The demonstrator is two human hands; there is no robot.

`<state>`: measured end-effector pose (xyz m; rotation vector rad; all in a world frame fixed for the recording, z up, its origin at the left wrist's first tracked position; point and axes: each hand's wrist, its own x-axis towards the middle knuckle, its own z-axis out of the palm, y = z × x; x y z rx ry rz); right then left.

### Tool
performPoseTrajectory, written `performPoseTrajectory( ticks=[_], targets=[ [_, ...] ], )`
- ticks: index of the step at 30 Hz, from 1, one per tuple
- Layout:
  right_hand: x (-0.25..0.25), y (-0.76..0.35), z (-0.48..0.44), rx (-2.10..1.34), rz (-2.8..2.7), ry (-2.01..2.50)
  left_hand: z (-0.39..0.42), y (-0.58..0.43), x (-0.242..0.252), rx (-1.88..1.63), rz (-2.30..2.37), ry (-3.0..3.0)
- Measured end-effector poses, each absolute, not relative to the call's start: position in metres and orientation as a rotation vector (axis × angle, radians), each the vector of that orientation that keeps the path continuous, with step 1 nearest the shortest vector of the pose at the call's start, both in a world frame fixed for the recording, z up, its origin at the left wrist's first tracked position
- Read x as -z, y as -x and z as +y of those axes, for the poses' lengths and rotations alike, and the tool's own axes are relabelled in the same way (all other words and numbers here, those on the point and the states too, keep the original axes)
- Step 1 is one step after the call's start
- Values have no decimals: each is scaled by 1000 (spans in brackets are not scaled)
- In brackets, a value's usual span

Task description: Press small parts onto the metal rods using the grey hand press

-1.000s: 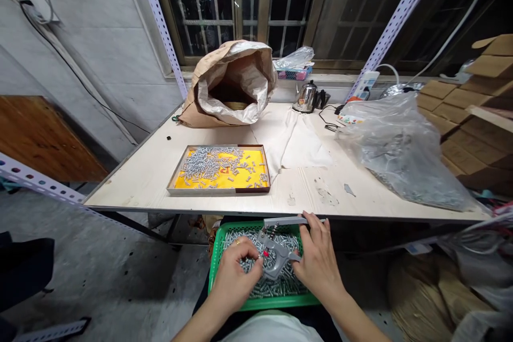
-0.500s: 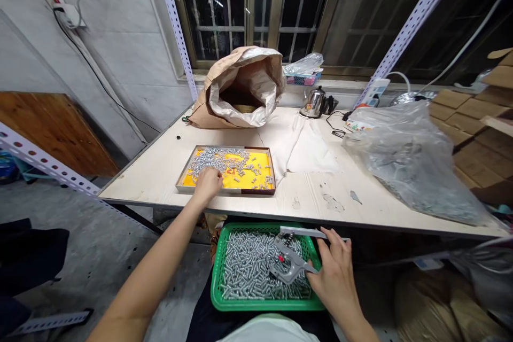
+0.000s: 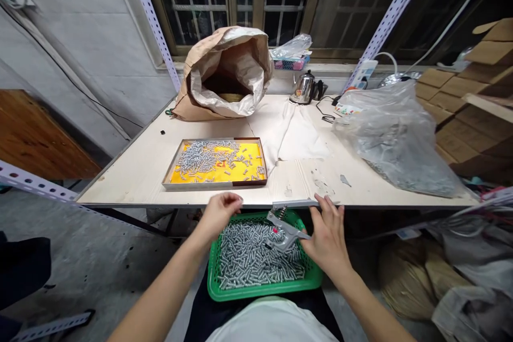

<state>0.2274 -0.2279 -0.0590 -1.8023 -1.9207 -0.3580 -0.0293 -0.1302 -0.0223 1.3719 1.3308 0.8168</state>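
Note:
A green basket [image 3: 224, 291] full of small metal screws rests on my lap under the table's front edge. My right hand [image 3: 326, 238] grips a grey metal hand press tool [image 3: 285, 227] with a red dot, held over the basket. My left hand [image 3: 219, 212] hovers at the table's edge above the basket, fingers curled in a pinch; what it holds is too small to make out. On the table just beyond stands a shallow tray [image 3: 170, 183] with a yellow bottom, strewn with several more screws.
A light wooden table [image 3: 144, 171] carries an open brown paper sack [image 3: 224, 72], a white cloth [image 3: 296, 136], a kettle [image 3: 302, 88] and a big clear plastic bag [image 3: 396, 144] of metal parts. Cardboard boxes [image 3: 473, 112] are stacked at the right. Barred windows lie behind.
My left hand has pulled back from the yellow tray to the table's front edge, fingers pinched. My right hand and the press tool have risen slightly toward the table's edge.

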Motion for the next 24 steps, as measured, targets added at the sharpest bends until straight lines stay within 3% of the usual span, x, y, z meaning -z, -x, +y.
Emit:
performPoseTrajectory(
  ticks=[5, 18, 24],
  targets=[
    [47, -218, -216, 283, -2001, 1773, -181, -4, 44, -662, 1124, -1008],
    [49, -210, -219, 223, -2112, 1739, -182, 0, 40, -412, 1143, -1537],
    [50, -207, -221, 219, -2114, 1739, -180, 1, 40, -340, 1099, -1461]
  ],
)
